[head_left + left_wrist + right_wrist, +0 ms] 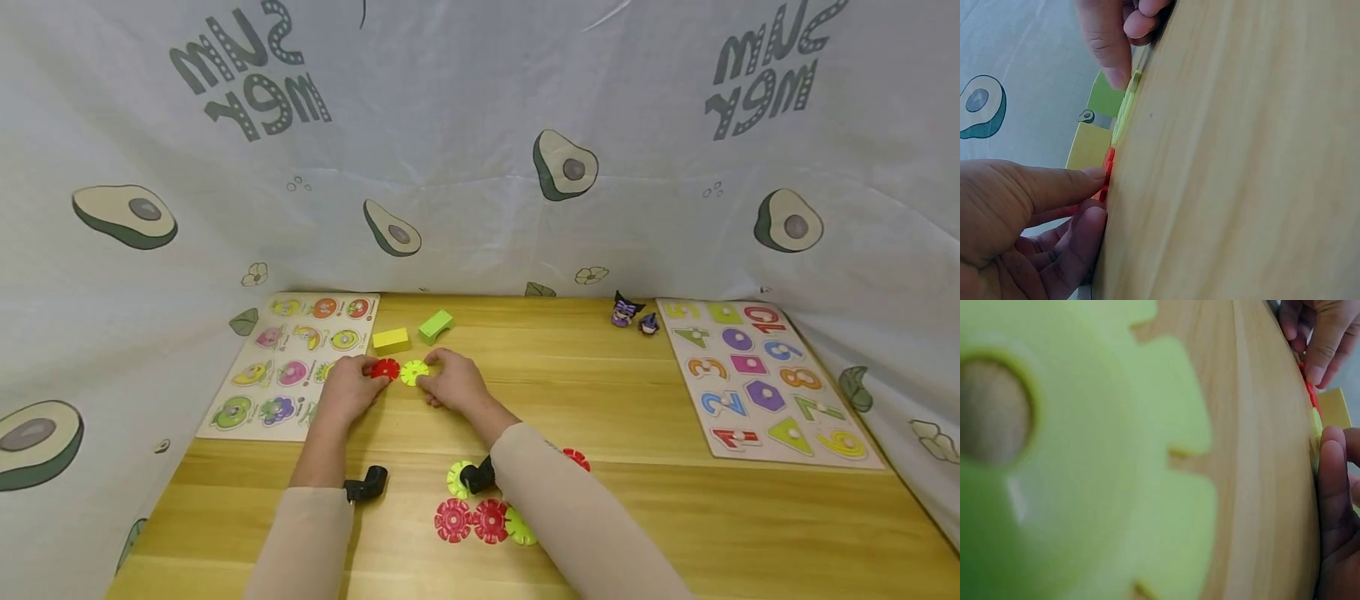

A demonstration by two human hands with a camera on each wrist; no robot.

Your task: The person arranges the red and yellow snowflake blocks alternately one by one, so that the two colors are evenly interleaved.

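Note:
Near the back left of the table, my left hand pinches a red interlocking disc between thumb and fingers. Beside it, my right hand grips a yellow-green interlocking disc the same way. Both discs have notched rims and lie low at the tabletop, nearly edge to edge. The left wrist view shows the red disc end-on, with the left thumb on it. Whether the two discs interlock, I cannot tell. A yellow block and a green arched block stand just behind them.
Red discs and yellow-green discs lie nearer me, partly under the right forearm. A fruit puzzle board lies at left, a number puzzle board at right. Two small figurines stand by the back curtain.

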